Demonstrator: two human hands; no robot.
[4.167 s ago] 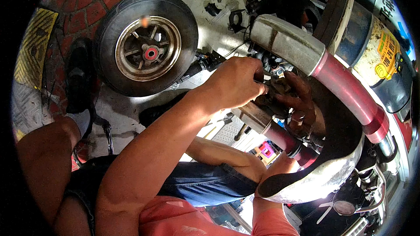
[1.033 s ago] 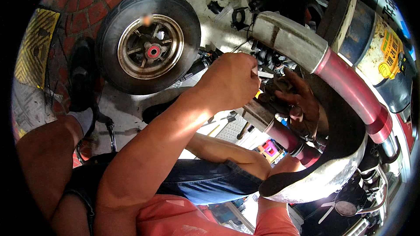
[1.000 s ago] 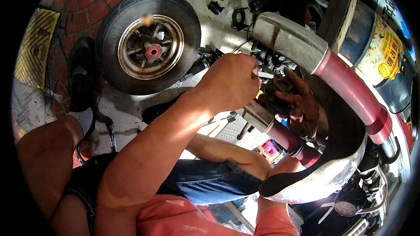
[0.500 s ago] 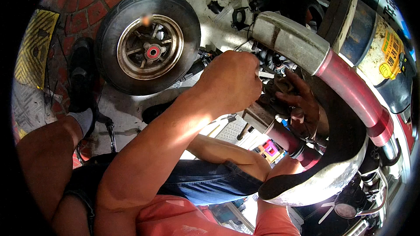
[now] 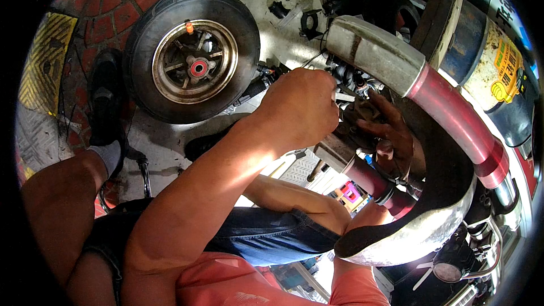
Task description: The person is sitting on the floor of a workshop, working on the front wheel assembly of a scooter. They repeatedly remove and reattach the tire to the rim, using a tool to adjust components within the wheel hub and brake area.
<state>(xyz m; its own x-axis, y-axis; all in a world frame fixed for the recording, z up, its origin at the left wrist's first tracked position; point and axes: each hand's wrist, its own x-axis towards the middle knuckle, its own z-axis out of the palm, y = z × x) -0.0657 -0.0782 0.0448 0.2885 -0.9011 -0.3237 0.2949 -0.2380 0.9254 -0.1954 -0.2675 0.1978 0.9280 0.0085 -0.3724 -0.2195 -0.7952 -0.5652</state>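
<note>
Head view: hands at grimy metal parts near glossy tubes.

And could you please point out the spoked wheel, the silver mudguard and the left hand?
Spoked wheel (image 5: 199, 68): head view, on its red-ringed hub.
Silver mudguard (image 5: 411, 243): head view, on its outer face.
Left hand (image 5: 303, 106): head view, on the back of the hand.

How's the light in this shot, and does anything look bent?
Head view: hard glare on the curved silvery fender; the bare right hand beside its dark hollow sits in shade; a bright patch crosses the bare left forearm; the long dark red metal tube looks bowed, probably from the fisheye lens.
</note>
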